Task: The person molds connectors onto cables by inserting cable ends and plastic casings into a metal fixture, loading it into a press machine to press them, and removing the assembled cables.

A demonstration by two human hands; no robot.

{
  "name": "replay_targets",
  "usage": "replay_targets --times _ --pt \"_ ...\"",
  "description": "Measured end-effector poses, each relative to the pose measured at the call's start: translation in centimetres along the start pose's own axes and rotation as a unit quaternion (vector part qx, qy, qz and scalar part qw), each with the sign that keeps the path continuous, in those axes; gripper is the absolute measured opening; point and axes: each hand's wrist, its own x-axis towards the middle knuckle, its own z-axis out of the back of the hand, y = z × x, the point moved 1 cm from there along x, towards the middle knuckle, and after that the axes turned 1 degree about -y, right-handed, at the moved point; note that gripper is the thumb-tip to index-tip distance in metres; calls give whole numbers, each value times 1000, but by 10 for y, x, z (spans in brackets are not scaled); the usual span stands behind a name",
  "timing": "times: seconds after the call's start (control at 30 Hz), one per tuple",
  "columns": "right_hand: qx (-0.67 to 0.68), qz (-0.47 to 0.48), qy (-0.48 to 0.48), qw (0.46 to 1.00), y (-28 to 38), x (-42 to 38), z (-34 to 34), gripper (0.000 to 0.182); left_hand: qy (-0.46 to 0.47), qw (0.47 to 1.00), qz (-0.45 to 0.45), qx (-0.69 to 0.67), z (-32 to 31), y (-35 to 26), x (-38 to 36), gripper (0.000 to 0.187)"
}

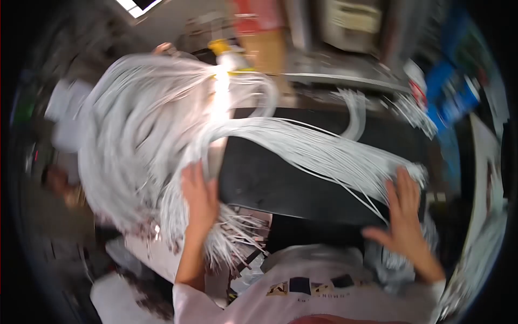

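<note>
Spreading across a black tabletop (280, 186), a long bundle of thin white cables (302, 148) bends over near the centre of the frame and fans towards the right, with both bare hands at it. The left hand (199, 200), left of centre, lies open with fingers extended against the bundle where it droops over the table's left end. The right hand (403, 221), right of centre, is also open, fingers spread at the fanned far end, thumb apart; neither hand is clenched.

Each strand looks light and flexible, slightly springy, and smooth enough to slide against its neighbours. Gathered, they would likely be floppy and fairly heavy, sagging between supports and prone to tangling. The best hold seems to be a full-hand wrap around the narrow, gathered bend, with a second hand beneath the fan; pinching a few strands could pull them out of line. The loose tips (232, 237), lower centre, look easiest to bend or snag.

A large looped heap of similar cables (124, 124) fills the left, and a short curved bundle (356, 113) sits upper right of centre.

Blue packaging (456, 97), upper right, and a pale label (356, 19), top centre-right, are too blurred to read. The shirt (324, 291), bottom, shows an N-like letter; its smaller print is unclear.
</note>
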Motion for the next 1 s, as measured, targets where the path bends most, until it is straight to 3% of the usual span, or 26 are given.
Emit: replay_targets --times 0.03,0.07,0.1,0.17,0.27,0.4,0.5,0.57,0.6,0.63,0.67,0.73,0.83,0.9,1.0 --pt "-20 -24 2 1000 -1 5 -2 110 12 1000 4 2 -12 18 1 56" --pt "-42 -37 -2 998 -8 12 -4 107 23 996 0 -82 -5 29 8 55" --pt "-70 -62 -18 995 -18 13 -9 102 30 996 -13 78 6 22 9 54" --pt "-98 -69 -44 992 -33 13 -10 91 45 997 -35 47 5 44 17 51" --pt "-101 -56 -50 992 -39 12 -12 87 -33 972 -93 213 -5 68 49 50" --pt "-105 -41 -78 991 -46 13 -10 80 19 967 -145 208 -12 105 78 53" --pt "-75 -6 -83 994 -56 11 -6 84 63 966 -134 212 22 57 81 56" --pt "-6 25 -89 996 -73 16 5 83 19 980 -176 92 47 -10 89 57" --pt "-21 -8 -134 991 -88 24 11 80 -4 980 -194 33 54 -44 93 58" --pt "-36 -42 -177 983 -104 35 15 78 51 977 -198 -65 54 -75 96 57" --pt "-49 -74 -218 972 -119 45 18 75 106 961 -198 -161 51 -106 98 56" --pt "-151 -95 -286 941 -151 74 17 65 217 880 -323 -271 34 -178 108 53" --pt "-87 -71 -241 964 -193 106 -8 50 332 770 -411 -358 -6 -278 115 53" --pt "-69 -11 -265 962 -197 107 -16 39 340 732 -481 -343 -47 -313 114 55" --pt "-75 0 -303 950 -178 82 3 29 367 793 -472 -120 -68 -315 125 60"
